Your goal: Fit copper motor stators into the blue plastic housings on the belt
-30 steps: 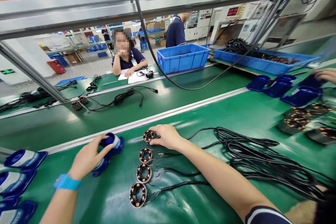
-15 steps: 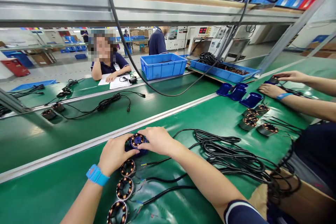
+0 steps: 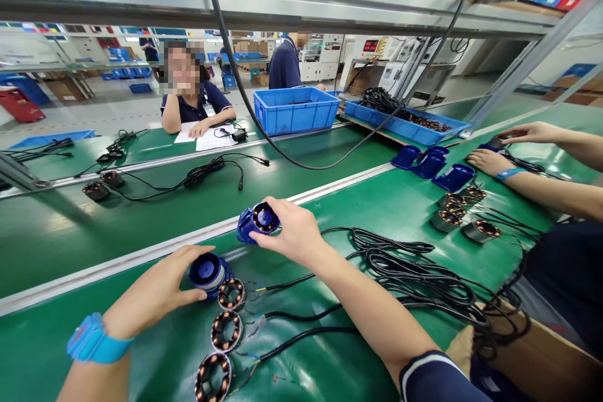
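Note:
My right hand (image 3: pixel 294 229) grips a blue motor housing (image 3: pixel 245 226), tilted, with a copper-wound stator (image 3: pixel 265 218) inside it, near the metal strip. My left hand (image 3: pixel 151 286) has its thumb and fingers on either side of a second blue housing (image 3: pixel 207 271), which has a pale ring around its round opening. Beside that housing, a row of three loose stators (image 3: pixel 226 331) runs toward me. Black cables (image 3: pixel 301 313) with bared coloured wire ends lie just right of them.
Coiled black cables (image 3: pixel 400 270) lie to the right, above a cardboard box (image 3: pixel 532 352). Farther right are several stators (image 3: pixel 480 231), blue housings (image 3: pixel 455 177) and a co-worker's hands (image 3: pixel 494 162). Blue bins (image 3: pixel 296 114) stand behind. A cable (image 3: pixel 245 97) hangs from the overhead shelf.
My right hand has moved the housing with its stator up and away from my left hand. My left hand has shifted left and down, and the second housing now shows beside it.

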The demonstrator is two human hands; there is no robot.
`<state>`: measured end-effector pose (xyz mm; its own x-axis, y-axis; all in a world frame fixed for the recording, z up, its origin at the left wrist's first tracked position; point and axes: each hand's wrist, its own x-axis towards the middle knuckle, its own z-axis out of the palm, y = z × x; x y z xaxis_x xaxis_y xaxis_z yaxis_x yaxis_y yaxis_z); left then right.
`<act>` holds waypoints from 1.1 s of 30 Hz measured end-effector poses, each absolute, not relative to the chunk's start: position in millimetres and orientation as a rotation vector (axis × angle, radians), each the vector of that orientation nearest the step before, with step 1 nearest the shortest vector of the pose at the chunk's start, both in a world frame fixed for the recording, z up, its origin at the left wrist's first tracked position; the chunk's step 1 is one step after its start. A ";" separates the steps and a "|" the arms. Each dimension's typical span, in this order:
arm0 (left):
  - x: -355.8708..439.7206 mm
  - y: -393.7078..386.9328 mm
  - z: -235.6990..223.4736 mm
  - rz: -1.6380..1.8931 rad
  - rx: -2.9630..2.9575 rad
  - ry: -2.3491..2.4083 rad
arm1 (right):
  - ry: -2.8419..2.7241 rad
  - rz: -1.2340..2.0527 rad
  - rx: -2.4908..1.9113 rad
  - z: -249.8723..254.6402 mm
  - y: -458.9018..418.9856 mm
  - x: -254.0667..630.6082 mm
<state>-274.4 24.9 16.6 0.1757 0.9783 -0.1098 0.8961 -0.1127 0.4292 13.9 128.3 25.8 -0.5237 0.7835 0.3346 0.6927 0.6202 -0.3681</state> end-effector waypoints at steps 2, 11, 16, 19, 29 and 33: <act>-278.3 24.0 15.1 0.288 2.038 1.768 | -2.506 0.236 -1.289 22.0 131.8 12.9; -277.2 28.3 11.3 0.375 2.012 1.765 | -2.590 -0.038 -1.559 39.6 147.3 51.5; -265.1 32.5 15.0 0.415 1.949 1.946 | -2.910 0.475 -0.831 36.1 111.8 38.7; -264.8 32.7 16.0 0.441 1.951 1.954 | -3.015 0.679 -0.623 16.3 87.6 4.6; -230.9 42.1 5.7 0.552 2.020 1.782 | -2.631 0.627 -0.861 54.6 87.6 20.2; -203.2 43.0 -1.6 0.562 2.042 1.735 | -2.712 0.539 -1.025 53.1 87.3 15.9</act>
